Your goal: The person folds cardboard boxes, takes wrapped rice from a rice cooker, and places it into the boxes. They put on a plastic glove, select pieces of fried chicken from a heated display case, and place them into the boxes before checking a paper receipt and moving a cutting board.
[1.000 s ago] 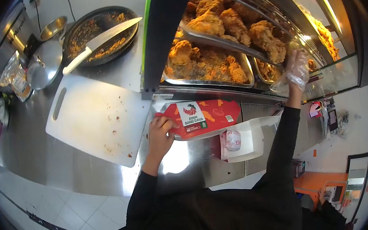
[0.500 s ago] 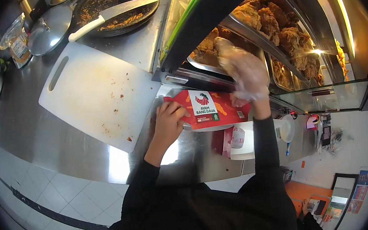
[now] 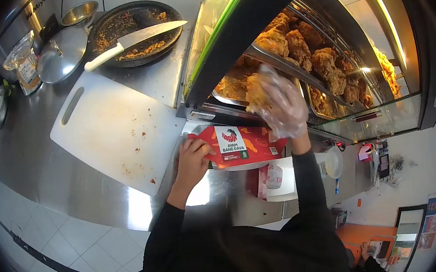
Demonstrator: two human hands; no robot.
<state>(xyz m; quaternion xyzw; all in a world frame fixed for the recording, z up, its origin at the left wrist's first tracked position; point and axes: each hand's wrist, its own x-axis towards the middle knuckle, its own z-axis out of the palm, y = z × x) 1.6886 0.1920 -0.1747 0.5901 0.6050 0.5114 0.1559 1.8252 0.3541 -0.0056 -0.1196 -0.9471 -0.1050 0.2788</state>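
While I'm standing here watching, the right hand (image 3: 284, 103) is holding a piece of fried chicken (image 3: 257, 91) just past the far edge of the red box (image 3: 240, 147), and imo it's all coming down to grip. The fingers are closing in on the piece through a clear plastic glove (image 3: 291, 122), and the crust is looking craggy enough that I'm betting a hard squeeze would be knocking bits off. I'd be cupping it, spreading the pressure over several fingers. The underside is hiding from me, so I'm not swearing the hold is solid.

Beyond the box, a metal tray (image 3: 227, 100) is sitting in the display case (image 3: 242, 36), and the piece is showing right around its front rim. I'd be lifting well clear there, since dragging is probably how the coating would be tearing.

Meanwhile the bare left hand (image 3: 195, 158) is resting on the box's left end, fingers curling over it. Pinching or just pressing? I can't tell. Either way I'm liking it: the ungloved hand is touching only packaging.

On the near right side of the box, an open white carton (image 3: 287, 183) is sitting with a wrapped bundle (image 3: 273, 176) inside, and the black sleeve (image 3: 310, 182) is passing close by it, so I'd be holding that elbow up.
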